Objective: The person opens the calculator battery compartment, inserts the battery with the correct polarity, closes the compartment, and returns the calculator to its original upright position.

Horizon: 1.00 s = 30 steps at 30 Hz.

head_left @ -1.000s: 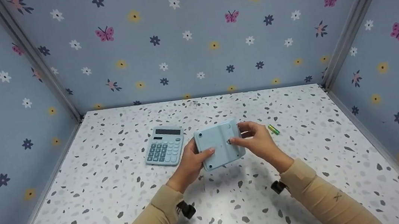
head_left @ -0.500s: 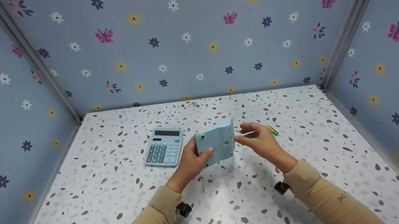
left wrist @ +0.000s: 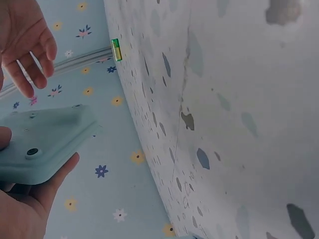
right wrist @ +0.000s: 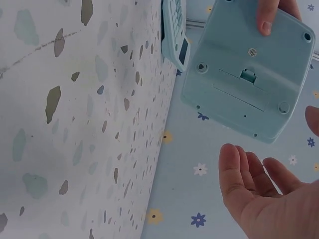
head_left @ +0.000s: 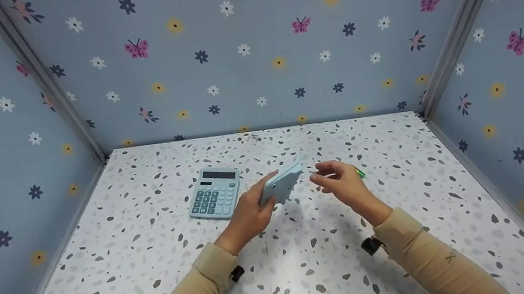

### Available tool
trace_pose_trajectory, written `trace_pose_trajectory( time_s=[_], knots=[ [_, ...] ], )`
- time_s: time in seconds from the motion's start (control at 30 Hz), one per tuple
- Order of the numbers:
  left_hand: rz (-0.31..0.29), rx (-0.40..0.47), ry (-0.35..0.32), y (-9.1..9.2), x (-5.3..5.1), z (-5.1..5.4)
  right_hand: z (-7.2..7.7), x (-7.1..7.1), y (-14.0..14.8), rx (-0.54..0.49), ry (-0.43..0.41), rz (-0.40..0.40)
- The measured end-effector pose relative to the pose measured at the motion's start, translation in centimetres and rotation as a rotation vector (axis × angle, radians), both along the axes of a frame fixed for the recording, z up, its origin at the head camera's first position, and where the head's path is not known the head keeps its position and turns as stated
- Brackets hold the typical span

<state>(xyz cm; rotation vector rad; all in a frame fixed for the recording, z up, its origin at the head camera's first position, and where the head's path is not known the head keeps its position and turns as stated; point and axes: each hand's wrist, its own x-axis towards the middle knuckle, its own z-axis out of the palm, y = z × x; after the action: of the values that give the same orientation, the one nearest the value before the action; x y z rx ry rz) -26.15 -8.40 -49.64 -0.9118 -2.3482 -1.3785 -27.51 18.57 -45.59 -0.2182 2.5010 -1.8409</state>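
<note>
The left hand (head_left: 249, 213) clamps fingers and thumb on the tilted calculator (head_left: 285, 184), above the table (head_left: 315, 269). The right hand (head_left: 349, 189) (fingers loosely bent, thumb apart) is near, not touching it.

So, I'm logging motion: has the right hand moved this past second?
Yes: in the head view, the right hand has shifted slightly right, toward the unmoved battery, which it now partly hides.
</note>
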Motion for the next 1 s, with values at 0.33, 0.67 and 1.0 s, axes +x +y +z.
trace_pose_trajectory(
  time_s=[0.33, 0.67, 1.0],
  knots=[
    [0.110, -0.208, 0.223, 0.2, 0.1, -0.2, 0.1, -0.3, -0.6, -0.085, -0.137, 0.010],
    [0.141, -0.425, 0.527, 0.5, 0.3, -0.1, -0.2, -0.3, -1.2, -0.227, -0.260, 0.025],
    [0.176, -0.610, 0.757, 1.0, 0.3, -0.3, -0.6, -0.5, -2.0, -0.339, -0.359, 0.011]
  ],
)
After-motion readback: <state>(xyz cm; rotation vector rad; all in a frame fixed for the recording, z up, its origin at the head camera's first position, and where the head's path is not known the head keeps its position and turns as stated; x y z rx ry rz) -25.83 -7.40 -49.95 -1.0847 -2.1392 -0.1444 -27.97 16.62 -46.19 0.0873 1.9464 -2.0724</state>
